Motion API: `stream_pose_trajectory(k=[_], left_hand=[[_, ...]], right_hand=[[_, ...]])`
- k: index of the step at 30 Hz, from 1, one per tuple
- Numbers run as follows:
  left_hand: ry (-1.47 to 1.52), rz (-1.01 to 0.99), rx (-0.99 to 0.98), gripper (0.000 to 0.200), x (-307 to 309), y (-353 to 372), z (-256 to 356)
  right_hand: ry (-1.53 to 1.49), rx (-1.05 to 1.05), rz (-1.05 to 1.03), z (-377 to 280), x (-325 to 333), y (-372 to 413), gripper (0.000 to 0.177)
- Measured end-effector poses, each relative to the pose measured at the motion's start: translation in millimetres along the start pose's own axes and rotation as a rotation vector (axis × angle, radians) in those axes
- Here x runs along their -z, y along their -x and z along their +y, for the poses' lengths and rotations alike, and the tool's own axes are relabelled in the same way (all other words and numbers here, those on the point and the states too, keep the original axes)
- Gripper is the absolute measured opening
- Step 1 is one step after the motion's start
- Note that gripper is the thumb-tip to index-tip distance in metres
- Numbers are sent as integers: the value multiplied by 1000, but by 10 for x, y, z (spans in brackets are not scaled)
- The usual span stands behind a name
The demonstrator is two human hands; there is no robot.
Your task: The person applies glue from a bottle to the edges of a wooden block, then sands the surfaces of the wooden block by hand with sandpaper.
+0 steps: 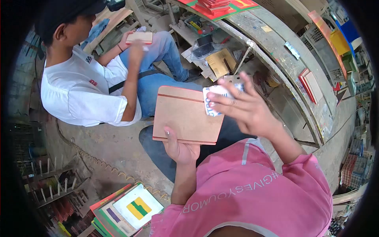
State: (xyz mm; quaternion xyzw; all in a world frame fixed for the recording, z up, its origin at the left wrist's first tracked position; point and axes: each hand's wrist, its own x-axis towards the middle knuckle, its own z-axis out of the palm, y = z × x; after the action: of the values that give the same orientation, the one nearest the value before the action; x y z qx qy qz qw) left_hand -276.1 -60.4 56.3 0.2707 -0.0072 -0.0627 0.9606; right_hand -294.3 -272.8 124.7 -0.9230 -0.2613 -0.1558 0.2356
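A flat brown board (183, 114) with red edges and a dark red strip near its top and bottom is held up in front of me. My left hand (179, 150) grips its lower edge, the thumb on the front face. At the board's upper right corner, my right hand (242, 104) presses a white sheet with blue lettering (213, 103) against the face, some fingers on the sheet and others raised. Whether the sheet is paper or sandpaper cannot be made out.
A co-worker (87, 87) sits at the left, holding a smaller board (139, 38). A long workbench (272, 43) curves along the upper right, with red-edged boards (310, 85) on it. Stacked painted panels (128, 209) lie at the lower left, near a coiled yellow hose (96, 161).
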Motion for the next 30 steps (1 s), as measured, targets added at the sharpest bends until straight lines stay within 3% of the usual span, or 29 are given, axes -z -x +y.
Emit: stream_pose_trajectory(k=[2, 4, 6, 8, 10, 11, 12, 14, 15, 16, 18, 22, 26, 30], left_hand=[[6, 0, 41, 54, -75, 6, -19], [17, -1, 75, 54, -159, -2, -33], [20, -10, 147, 50, -269, 4, -49], [-25, 0, 181, 50, -360, 7, -81], [-68, 7, 215, 49, -466, 2, -129], [-210, 13, 192, 46, -530, 6, -162], [-350, 19, 170, 42, -589, 17, -196], [-437, 4, 183, 34, -689, 29, -270], [-522, -10, 189, 26, -739, 39, -307], [-521, -17, 207, 26, -792, 58, -333], [-674, -80, 222, 20, -897, 102, -375], [-822, -180, 242, 20, -1089, 126, -403], [-859, -289, 346, 20, -1150, 141, -410], [-889, -295, 380, 20, -1125, 127, -433]], right_hand=[[176, -173, 37, 184, 116, 135, 47], [137, -366, 169, 383, 239, 347, 38], [-603, -607, 540, 393, 243, 531, 30], [-601, -711, 562, 362, 288, 712, 34], [-1371, -746, 641, 313, 311, 772, 49], [-1390, -788, 679, 246, 267, 733, 67], [-1390, -793, 688, 200, 243, 751, 67], [-1847, -554, 592, 171, 193, 848, 65], [-1617, -715, 507, 193, 139, 912, 71], [-1340, -700, 527, 97, 153, 872, 85], [-1089, -739, 581, 47, 194, 764, 92], [-1059, -767, 584, 234, 332, 729, 88], [-863, -751, 722, 373, 409, 659, 67], [-1085, -888, 676, 387, 523, 793, 50]])
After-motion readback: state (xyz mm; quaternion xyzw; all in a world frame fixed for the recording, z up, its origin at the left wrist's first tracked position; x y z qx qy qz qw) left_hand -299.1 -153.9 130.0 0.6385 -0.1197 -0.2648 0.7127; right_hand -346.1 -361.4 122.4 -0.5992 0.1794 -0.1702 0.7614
